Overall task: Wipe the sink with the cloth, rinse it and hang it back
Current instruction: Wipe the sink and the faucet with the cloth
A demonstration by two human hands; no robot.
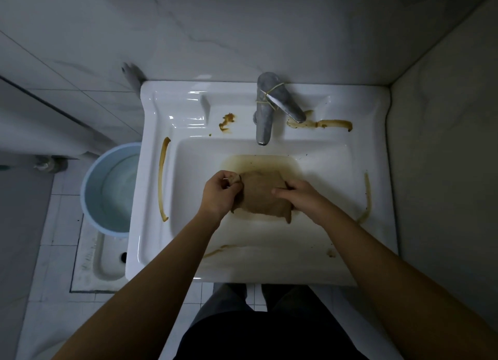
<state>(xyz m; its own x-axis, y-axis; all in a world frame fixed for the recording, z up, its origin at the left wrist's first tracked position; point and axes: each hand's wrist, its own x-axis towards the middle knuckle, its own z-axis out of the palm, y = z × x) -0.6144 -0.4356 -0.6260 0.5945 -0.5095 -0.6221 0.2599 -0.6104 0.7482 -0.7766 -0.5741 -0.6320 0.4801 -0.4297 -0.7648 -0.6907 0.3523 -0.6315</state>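
A brown wet cloth [260, 195] lies spread in the basin of the white sink [188, 154], over a patch of brown dirty water. My left hand [219, 191] pinches the cloth's upper left corner between curled fingers. My right hand [295, 193] grips the cloth's right edge, fingers curled over it. Brown streaks mark the sink's rim on the left, right, front and behind the basin. The metal tap [265, 111] stands at the back, no water running from it.
A light blue bucket [107, 189] holding water stands on the tiled floor left of the sink. A squat toilet pan [107, 262] lies below it. Tiled walls close in behind and on the right. My legs stand against the sink's front edge.
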